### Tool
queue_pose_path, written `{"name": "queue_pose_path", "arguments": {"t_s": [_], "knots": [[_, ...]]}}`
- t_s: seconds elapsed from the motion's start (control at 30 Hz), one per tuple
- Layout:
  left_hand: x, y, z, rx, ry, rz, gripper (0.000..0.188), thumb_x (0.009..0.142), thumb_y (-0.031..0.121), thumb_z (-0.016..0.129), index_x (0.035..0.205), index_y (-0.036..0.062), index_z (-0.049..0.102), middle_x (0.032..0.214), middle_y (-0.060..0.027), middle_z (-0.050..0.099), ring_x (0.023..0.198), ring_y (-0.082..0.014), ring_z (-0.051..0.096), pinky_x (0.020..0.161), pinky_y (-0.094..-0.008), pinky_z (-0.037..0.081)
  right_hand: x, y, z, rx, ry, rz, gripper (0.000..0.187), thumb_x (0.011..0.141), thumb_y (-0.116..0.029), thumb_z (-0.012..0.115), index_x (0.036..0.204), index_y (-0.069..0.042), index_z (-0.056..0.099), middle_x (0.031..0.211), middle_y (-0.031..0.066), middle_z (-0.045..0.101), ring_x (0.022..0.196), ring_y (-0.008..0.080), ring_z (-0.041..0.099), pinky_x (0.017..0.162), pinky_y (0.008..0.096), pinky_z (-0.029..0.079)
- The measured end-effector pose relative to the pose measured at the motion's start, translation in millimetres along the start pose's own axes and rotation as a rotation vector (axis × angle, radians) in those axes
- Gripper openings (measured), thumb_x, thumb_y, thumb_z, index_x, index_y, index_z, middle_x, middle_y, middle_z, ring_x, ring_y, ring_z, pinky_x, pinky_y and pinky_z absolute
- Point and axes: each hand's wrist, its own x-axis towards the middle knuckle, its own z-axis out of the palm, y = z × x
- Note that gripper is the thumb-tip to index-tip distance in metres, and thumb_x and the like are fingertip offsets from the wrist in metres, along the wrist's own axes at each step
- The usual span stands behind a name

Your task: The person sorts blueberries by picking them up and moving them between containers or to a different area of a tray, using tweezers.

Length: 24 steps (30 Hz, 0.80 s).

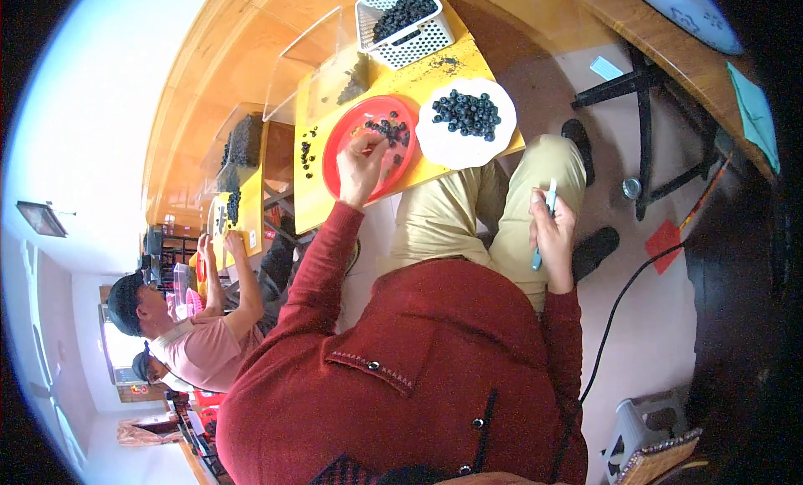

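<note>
Your left hand (360, 160) bunches its fingers over a smooth red plate (335, 133) of round, dark berries (386, 130); whether they pinch one is hidden. Your right grips a slim, pale-tipped blue tool (537, 256), partly covered. Beside sits a scalloped white plate (458, 153); beyond, a perforated plastic basket (422, 50).

one near red plate (332, 144), one near white plate (452, 153), one near basket (418, 50)
</note>
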Motion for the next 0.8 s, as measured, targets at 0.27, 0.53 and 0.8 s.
{"name": "queue_pose_path", "arguments": {"t_s": [0.27, 0.53, 0.8], "knots": [[-69.5, 23.7, 3.4, 0.115, 0.093, 0.396, 0.015, 0.078, -0.002, 0.066, 0.092, 0.0027, 0.062, 0.088, -0.0128, 0.065, 0.077, -0.0279, 0.064, 0.069, -0.0349, 0.051, 9.6, -2.3, -5.6, 0.052, 0.037, -0.012, 0.026, 0.097, -0.027, 0.053, 0.097, -0.001, 0.056, 0.069, -0.0002, 0.049, 0.038, 0.0037, 0.041, 0.032, 0.0214, 0.030], [-124.7, 16.4, 19.9, 0.009, -0.184, 0.353, 0.015, 0.079, 0.007, 0.071, 0.092, 0.0030, 0.064, 0.087, -0.0129, 0.065, 0.078, -0.0303, 0.065, 0.068, -0.0367, 0.053, 8.8, -7.0, -8.6, 0.085, 0.063, -0.008, 0.024, 0.097, -0.025, 0.053, 0.087, -0.003, 0.053, 0.065, -0.0006, 0.048, 0.037, 0.0041, 0.039, 0.032, 0.0218, 0.031], [-119.9, 14.8, 21.4, -0.057, -0.179, 0.209, 0.013, 0.080, 0.008, 0.070, 0.089, 0.0004, 0.064, 0.086, -0.0133, 0.065, 0.080, -0.0292, 0.065, 0.071, -0.0352, 0.051, 16.2, -4.5, -8.5, 0.074, 0.104, -0.024, 0.026, 0.096, -0.025, 0.055, 0.080, -0.006, 0.050, 0.060, -0.0016, 0.046, 0.036, 0.0038, 0.037, 0.031, 0.0221, 0.029]]}}
